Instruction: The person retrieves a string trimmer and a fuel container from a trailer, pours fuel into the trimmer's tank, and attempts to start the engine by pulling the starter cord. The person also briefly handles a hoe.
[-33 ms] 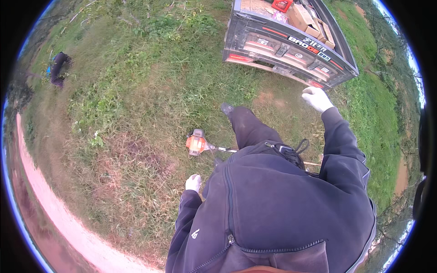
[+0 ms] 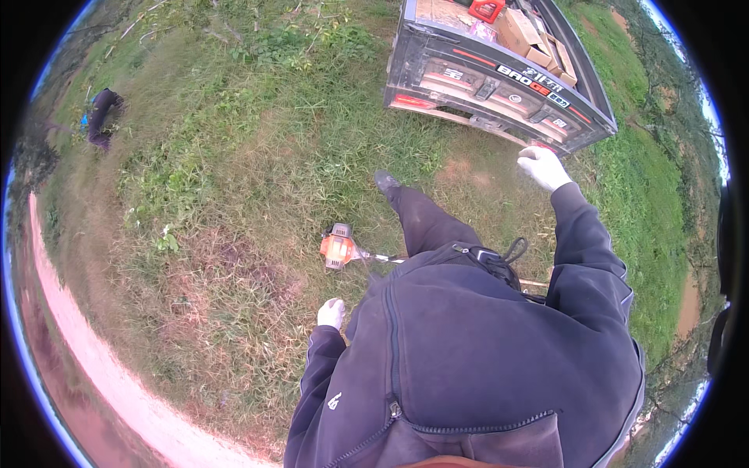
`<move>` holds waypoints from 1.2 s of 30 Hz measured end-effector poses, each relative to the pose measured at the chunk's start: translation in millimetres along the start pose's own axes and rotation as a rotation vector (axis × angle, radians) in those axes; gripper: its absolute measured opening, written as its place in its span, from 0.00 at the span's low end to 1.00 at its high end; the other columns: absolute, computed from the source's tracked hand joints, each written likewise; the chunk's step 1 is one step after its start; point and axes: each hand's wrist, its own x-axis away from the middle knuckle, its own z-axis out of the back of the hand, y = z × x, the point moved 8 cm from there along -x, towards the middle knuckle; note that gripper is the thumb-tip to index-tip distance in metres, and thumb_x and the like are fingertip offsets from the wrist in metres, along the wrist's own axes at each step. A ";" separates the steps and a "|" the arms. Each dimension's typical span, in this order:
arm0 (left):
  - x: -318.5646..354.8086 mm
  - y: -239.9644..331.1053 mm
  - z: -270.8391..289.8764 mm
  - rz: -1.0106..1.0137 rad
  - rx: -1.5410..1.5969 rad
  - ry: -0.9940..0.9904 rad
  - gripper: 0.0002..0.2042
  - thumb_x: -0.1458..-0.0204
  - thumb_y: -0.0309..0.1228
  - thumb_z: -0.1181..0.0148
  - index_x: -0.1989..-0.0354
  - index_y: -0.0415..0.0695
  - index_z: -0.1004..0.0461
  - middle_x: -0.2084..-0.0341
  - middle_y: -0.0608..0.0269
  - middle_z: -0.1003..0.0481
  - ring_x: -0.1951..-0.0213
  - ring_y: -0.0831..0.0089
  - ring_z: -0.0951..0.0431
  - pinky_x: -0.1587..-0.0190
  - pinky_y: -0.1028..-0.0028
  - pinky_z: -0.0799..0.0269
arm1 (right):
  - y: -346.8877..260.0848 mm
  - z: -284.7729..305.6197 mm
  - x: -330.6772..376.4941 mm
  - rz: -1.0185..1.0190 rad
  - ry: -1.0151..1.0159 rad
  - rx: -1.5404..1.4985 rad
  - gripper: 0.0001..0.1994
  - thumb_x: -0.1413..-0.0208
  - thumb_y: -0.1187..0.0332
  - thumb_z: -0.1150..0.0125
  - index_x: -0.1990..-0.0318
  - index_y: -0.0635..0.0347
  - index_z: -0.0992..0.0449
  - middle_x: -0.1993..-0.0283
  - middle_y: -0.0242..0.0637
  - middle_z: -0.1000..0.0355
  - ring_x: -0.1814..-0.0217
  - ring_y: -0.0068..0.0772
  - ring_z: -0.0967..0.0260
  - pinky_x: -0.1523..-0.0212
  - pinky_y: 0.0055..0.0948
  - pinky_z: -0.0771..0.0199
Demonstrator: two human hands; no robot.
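Note:
My right hand, in a white glove, is stretched forward on the right with its fingers curled in. Nothing shows in it, and it appears just short of the rear of a dark cargo vehicle. Low at my left side hangs my left hand, also white-gloved and closed, with no object visible in it. A brush cutter with an orange and grey engine lies on the grass in front of the left hand, apart from it. Its shaft runs rightward and is partly hidden by my body.
In the cargo bed are cardboard boxes and a red plastic jug. A person in dark clothes bends over at the far left. Grass and weeds cover the ground, and a pale dirt track curves along the left.

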 end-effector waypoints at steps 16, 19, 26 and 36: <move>-202.3 422.8 -101.6 -0.116 -0.891 -0.043 0.18 0.34 0.43 0.33 0.48 0.41 0.11 0.57 0.47 0.10 0.59 0.56 0.10 0.52 0.61 0.16 | -13.9 66.9 -433.9 0.082 0.806 -0.087 0.23 0.26 0.58 0.32 0.33 0.62 0.19 0.38 0.54 0.16 0.36 0.49 0.16 0.32 0.42 0.21; -241.6 600.0 -231.6 -0.474 -1.190 -0.097 0.18 0.31 0.46 0.37 0.46 0.47 0.11 0.55 0.46 0.12 0.55 0.45 0.11 0.49 0.56 0.16 | 20.0 47.4 -495.6 -0.007 0.647 -0.014 0.25 0.27 0.53 0.32 0.32 0.60 0.18 0.37 0.52 0.16 0.37 0.53 0.16 0.34 0.43 0.20; -265.4 828.9 -409.5 -0.638 -0.420 -0.191 0.14 0.26 0.32 0.36 0.38 0.39 0.16 0.67 0.65 0.14 0.64 0.82 0.16 0.60 0.77 0.22 | -17.6 37.2 -510.6 -0.147 0.605 -0.026 0.19 0.29 0.49 0.33 0.48 0.54 0.11 0.51 0.45 0.12 0.48 0.53 0.15 0.45 0.45 0.18; -280.0 1023.0 -615.1 -1.094 -0.046 -0.294 0.25 0.28 0.26 0.36 0.24 0.38 0.29 0.35 0.47 0.19 0.34 0.61 0.18 0.28 0.63 0.26 | -18.5 41.3 -513.1 -0.303 0.618 0.021 0.17 0.30 0.53 0.32 0.47 0.54 0.11 0.53 0.43 0.12 0.51 0.49 0.13 0.46 0.41 0.16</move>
